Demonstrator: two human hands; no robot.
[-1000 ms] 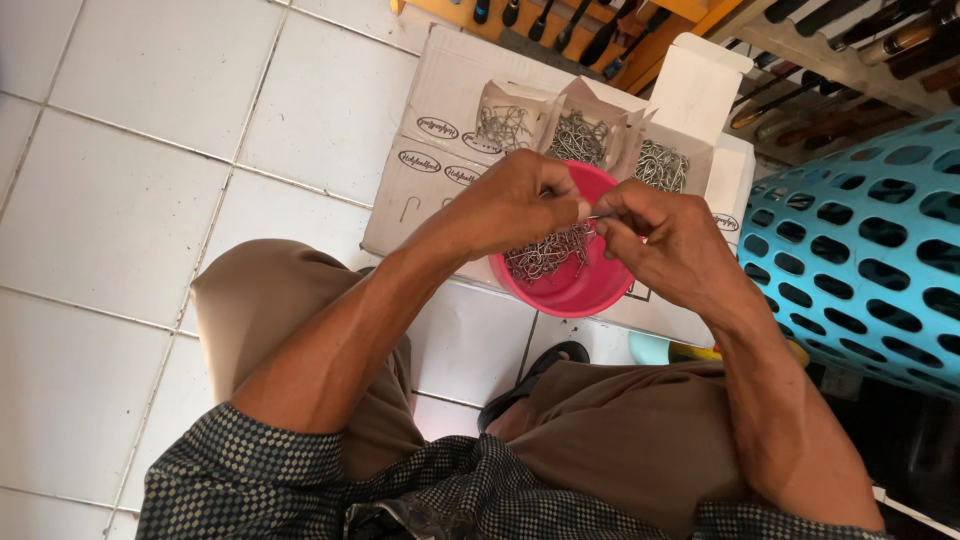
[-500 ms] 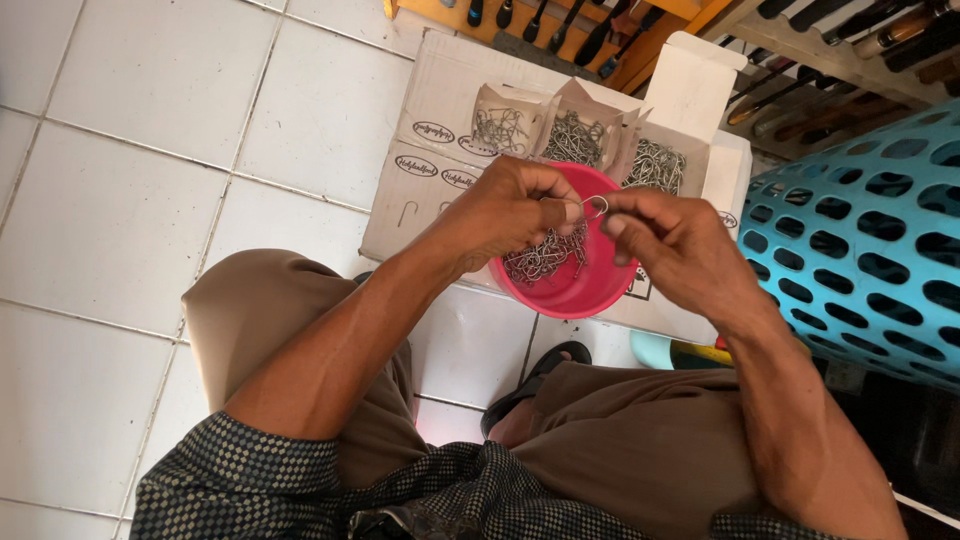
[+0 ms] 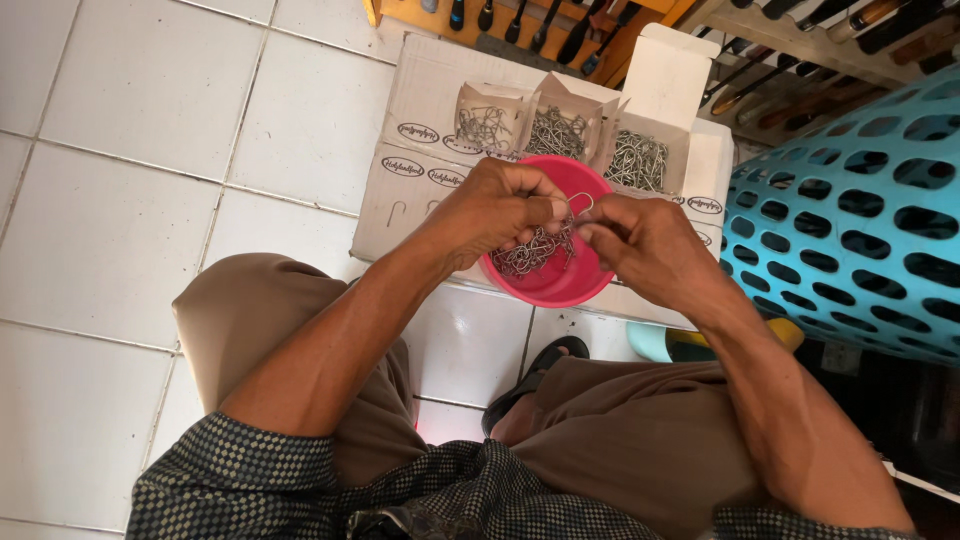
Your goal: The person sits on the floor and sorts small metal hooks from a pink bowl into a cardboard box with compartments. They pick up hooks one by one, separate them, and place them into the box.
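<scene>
While seated over white floor tiles (image 3: 130, 110), knees apart, sandal (image 3: 545, 365) between them:

Left hand (image 3: 490, 210): curled nearly closed above pink bowl (image 3: 560, 285), fingertips pinched on 1 wire hook (image 3: 578, 203); more hooks seemingly gathered beneath palm, count not readable.

Right hand (image 3: 645, 245): fingers drawn together, thumb and forefinger meeting same wire hook from other side, just beside left fingertips.

Pink bowl: resting on flattened cardboard box (image 3: 420, 150); holds tangled hooks (image 3: 530, 255), covering only part of bottom, directly beneath both hands.

Cardboard compartments, 3, behind bowl: left one (image 3: 485, 125) sparsely filled; middle (image 3: 555, 132) and right (image 3: 635, 160) heaped with hooks.

Blue basket (image 3: 860, 220): perforated plastic, at right, close to right forearm; contents not visible.

Tool rack (image 3: 560, 20): wooden, top edge, handles hanging.

Progress, judged: sorting or linking of hooks under way, 1 piece in hand; a modest tangle left in bowl, large stock left in compartments. Finished share cannot be told; no separate pile of completed pieces in view.
</scene>
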